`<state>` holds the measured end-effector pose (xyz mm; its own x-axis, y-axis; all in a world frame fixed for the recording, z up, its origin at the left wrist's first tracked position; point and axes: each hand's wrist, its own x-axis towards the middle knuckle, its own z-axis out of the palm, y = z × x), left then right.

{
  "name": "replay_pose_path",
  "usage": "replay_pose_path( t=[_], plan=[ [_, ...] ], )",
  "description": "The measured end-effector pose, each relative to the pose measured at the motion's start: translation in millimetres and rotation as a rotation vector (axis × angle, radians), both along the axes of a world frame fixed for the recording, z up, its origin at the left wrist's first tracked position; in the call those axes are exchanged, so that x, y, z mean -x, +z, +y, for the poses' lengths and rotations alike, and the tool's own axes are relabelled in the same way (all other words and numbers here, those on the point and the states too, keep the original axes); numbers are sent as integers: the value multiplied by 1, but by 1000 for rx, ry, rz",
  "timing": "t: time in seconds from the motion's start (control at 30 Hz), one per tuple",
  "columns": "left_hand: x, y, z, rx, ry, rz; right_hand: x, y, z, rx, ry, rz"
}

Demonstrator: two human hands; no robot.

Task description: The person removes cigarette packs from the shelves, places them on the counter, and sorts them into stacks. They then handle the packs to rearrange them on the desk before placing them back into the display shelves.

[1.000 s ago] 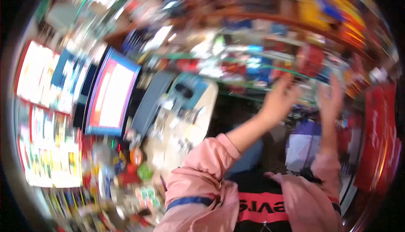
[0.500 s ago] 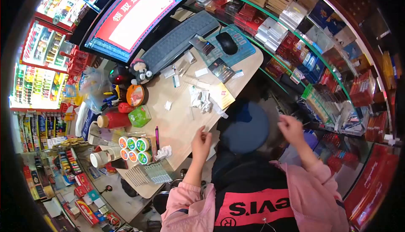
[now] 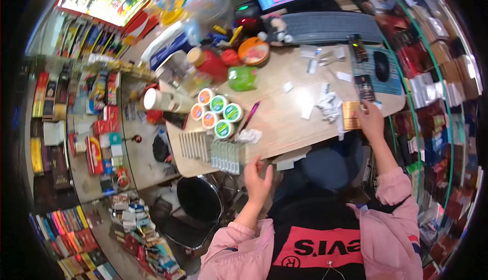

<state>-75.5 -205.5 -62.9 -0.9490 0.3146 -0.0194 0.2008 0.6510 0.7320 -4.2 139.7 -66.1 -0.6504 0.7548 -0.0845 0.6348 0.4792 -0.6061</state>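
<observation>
My right hand (image 3: 371, 121) is at the table's right front edge, its fingers pinching the right side of a flat gold-yellow packet (image 3: 351, 115). Crumpled white tissue (image 3: 330, 104) lies just left of that packet, and a dark card (image 3: 364, 87) is behind my fingers. My left hand (image 3: 258, 181) hovers at the front edge, thumb apart from loosely bent fingers, with nothing in it. Nearest to it are a row of slim grey-green packs (image 3: 225, 157) and a crumpled white tissue (image 3: 249, 136).
On the table (image 3: 284, 122) stand several round tubs (image 3: 217, 104), a green packet (image 3: 242, 78), a red jar (image 3: 211, 65) and a pen (image 3: 251, 114). A keyboard (image 3: 330, 27) and mouse (image 3: 381, 66) are at the back. A dark stool (image 3: 328, 163) is below; glass shelves (image 3: 432, 76) line the right.
The view has turned leftward. My right hand has moved from over the floor beside the stool to the gold-yellow packet. My left hand stays near the table's front edge, with its thumb spread.
</observation>
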Motion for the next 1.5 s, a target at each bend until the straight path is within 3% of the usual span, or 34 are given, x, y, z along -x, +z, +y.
replay_pose_path(
  t=[0.13,0.17,0.23,0.47,0.67,0.77,0.87,0.9,0.93,0.97,1.03,1.1,1.13,1.17,1.2,1.27,1.33,1.4,1.5],
  plan=[
    [16,7,-48,296,207,304,-6,-6,-15,48,2,106],
    [23,5,-54,299,216,300,-7,-4,-18,108,-18,115],
    [39,-1,-63,565,205,285,-12,-6,-22,125,-3,128],
    [54,-15,-59,507,255,104,-27,7,-21,150,-52,160],
    [57,-14,-47,662,274,49,-42,10,-18,184,-85,185],
    [53,-11,-55,565,276,96,-47,11,-20,190,-108,211],
    [41,11,-74,461,327,-42,-54,16,-23,217,-138,246],
    [32,25,-78,264,311,-89,-54,28,-28,203,-140,220],
    [24,4,-103,34,332,-182,-56,33,-33,224,-149,200],
    [16,37,-75,-362,410,-534,-56,48,-39,245,-145,205],
    [8,69,-35,-577,273,-774,-62,32,-51,253,-28,211],
    [5,69,13,-634,-50,-840,-68,45,-66,554,177,314],
    [-11,105,58,-518,66,-859,-73,50,-73,577,338,469],
    [-7,103,79,-324,15,-951,-81,64,-76,702,383,349],
    [-5,99,98,-117,-25,-1003,-90,62,-83,738,366,423],
    [-29,60,153,-747,-625,-1189,-115,66,-85,658,248,580],
    [-70,105,207,-533,-698,-1144,-149,74,-76,365,7,649],
    [-98,103,243,-507,-956,-1197,-190,89,-77,311,-212,743],
    [-147,121,277,-425,-1152,-1329,-257,114,-84,268,-358,837]
  ],
)
